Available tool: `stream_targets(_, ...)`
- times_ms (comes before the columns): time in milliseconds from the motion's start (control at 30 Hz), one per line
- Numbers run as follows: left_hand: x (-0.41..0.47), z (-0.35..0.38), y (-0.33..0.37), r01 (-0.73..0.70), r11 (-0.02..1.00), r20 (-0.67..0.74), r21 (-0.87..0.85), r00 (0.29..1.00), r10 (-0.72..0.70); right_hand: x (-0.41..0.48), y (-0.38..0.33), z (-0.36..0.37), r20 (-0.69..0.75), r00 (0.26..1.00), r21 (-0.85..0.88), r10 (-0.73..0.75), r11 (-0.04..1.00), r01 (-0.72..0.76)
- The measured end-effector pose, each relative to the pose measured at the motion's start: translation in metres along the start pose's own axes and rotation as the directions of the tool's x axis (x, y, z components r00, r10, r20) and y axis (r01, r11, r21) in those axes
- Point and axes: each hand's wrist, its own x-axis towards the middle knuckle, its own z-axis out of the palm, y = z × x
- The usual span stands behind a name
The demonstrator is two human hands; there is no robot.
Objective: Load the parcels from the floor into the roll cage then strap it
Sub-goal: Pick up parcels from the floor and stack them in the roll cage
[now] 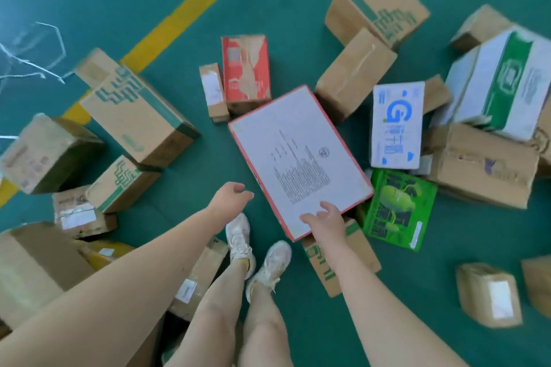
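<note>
Floor (268, 9), head view: green, crossed by a yellow line (190, 6) running from top centre down to the left edge. The widest bare stretch lies along the top and upper left; a narrower strip runs down the middle to the person's pale shoes (238, 235).

Flat white parcel (298, 158) with red edges lies tilted at centre, printed face up, its near end propped on a brown carton (357, 247) and a green carton (399, 208). Right hand (325, 219) is over the near corner, fingers spread and loose, gripping nothing; contact cannot be told. Left hand (229, 197) hangs over bare floor just left of that parcel, fingers loosely curled, holding nothing.

Crowding the parcel:
- red carton (246, 68) and a small brown carton (213, 89) at its far left corner
- plain brown carton (354, 74) at its far right corner
- white-and-blue carton (398, 125) just right
- long green-printed carton (134, 110) well left, among more brown cartons

More cartons are heaped at the right edge. All cartons are closed; contents hidden. Thin white lines (35, 65) at upper left are too blurred to identify.
</note>
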Motion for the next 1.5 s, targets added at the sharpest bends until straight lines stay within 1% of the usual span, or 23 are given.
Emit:
stream_targets(133,0.086,0.044,-0.035,0.051,0.999,0.092,0.018,0.994,-0.053,0.075,0.046,0.027,-0.057,0.982,0.149,0.182,0.974,-0.172)
stream_targets(267,0.157,0.089,-0.068,0.097,0.994,0.158,0.047,0.982,-0.103,0.14,0.104,0.049,-0.078,0.929,0.319,0.363,0.892,-0.321)
stream_targets(333,0.185,0.107,-0.082,0.127,0.991,0.173,0.035,0.976,-0.132,0.166,0.129,0.06,-0.058,0.904,0.374,0.423,0.849,-0.373)
stream_targets(467,0.227,0.135,-0.108,0.245,0.966,0.224,-0.083,0.949,-0.221,0.206,0.168,0.079,0.013,0.879,0.496,0.477,0.76,-0.42)
stream_targets(600,0.254,0.148,-0.125,0.279,0.932,0.225,-0.229,0.947,-0.228,0.229,0.187,0.091,0.104,0.895,0.647,0.435,0.653,-0.393)
stream_targets(733,0.274,0.159,-0.135,0.239,0.913,0.212,-0.33,0.961,-0.175,0.247,0.202,0.1,0.133,0.92,0.754,0.368,0.565,-0.335)
stream_targets(833,0.29,0.166,-0.141,0.193,0.897,0.189,-0.396,0.974,-0.126,0.26,0.211,0.105,0.113,0.94,0.803,0.321,0.528,-0.276)
stream_targets(900,0.294,0.17,-0.142,0.16,0.895,0.193,-0.416,0.978,-0.085,0.265,0.216,0.106,0.133,0.949,0.826,0.287,0.497,-0.266)
stream_targets(1000,0.292,0.177,-0.139,0.168,0.859,0.202,-0.484,0.976,-0.077,0.266,0.218,0.108,0.153,0.96,0.845,0.236,0.471,-0.251)
stream_targets(1100,0.282,0.177,-0.131,0.184,0.835,0.196,-0.519,0.976,-0.093,0.261,0.213,0.109,0.147,0.965,0.848,0.219,0.475,-0.237)
stream_targets(1200,0.269,0.174,-0.118,0.186,0.851,0.164,-0.491,0.979,-0.12,0.252,0.204,0.107,0.142,0.966,0.814,0.217,0.529,-0.239)
stream_targets(1333,0.247,0.166,-0.1,0.188,0.874,0.142,-0.448,0.98,-0.138,0.231,0.182,0.095,0.125,0.966,0.786,0.227,0.571,-0.236)
stream_targets(1500,0.197,0.152,-0.078,0.2,0.907,0.144,-0.371,0.977,-0.156,0.186,0.158,0.069,0.141,0.975,0.764,0.17,0.607,-0.216)
